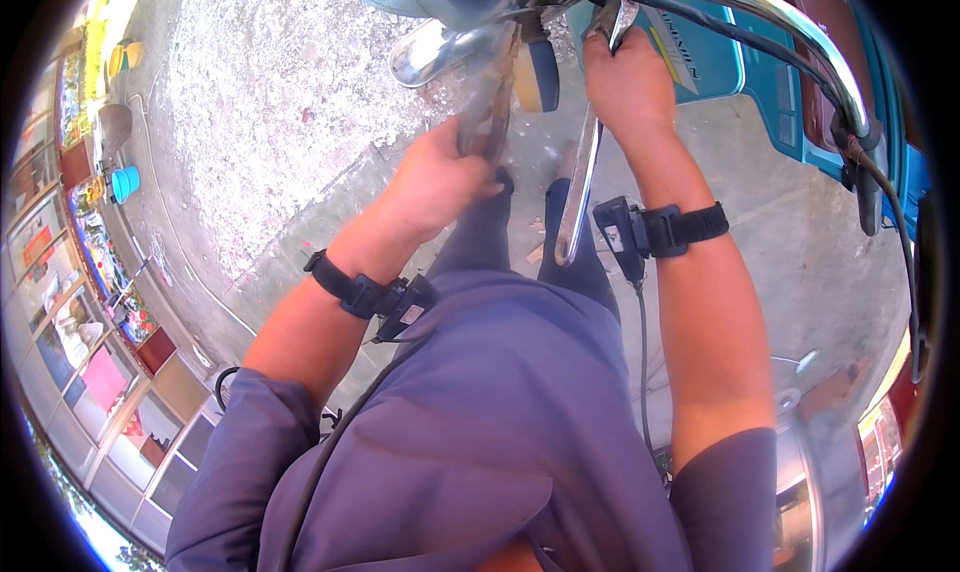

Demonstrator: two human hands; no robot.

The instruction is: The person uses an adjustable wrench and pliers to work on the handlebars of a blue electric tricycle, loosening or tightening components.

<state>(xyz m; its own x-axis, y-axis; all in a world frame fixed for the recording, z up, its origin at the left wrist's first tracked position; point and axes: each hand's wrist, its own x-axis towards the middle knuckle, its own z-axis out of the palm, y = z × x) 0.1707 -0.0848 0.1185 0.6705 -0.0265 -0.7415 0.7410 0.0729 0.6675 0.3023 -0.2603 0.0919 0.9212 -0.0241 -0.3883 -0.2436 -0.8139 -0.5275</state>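
My left hand (435,177) is closed around a rusty metal tool, pliers by the look of it (490,102), whose tip reaches up to a fitting under a motorbike's chrome handlebar (770,17). My right hand (628,82) grips a long silver spanner (580,187) near its head, with the shaft hanging down toward my legs. Both tools meet at the same spot by the yellow and dark turn-signal lamp (537,75). Each wrist carries a black strap with a small device.
The teal motorbike body (770,92) and its brown seat fill the upper right. A chrome mirror or lamp shell (430,47) sits upper middle. Below lies grey concrete ground (260,92). Shop shelves with goods and a blue bucket (125,182) line the left.
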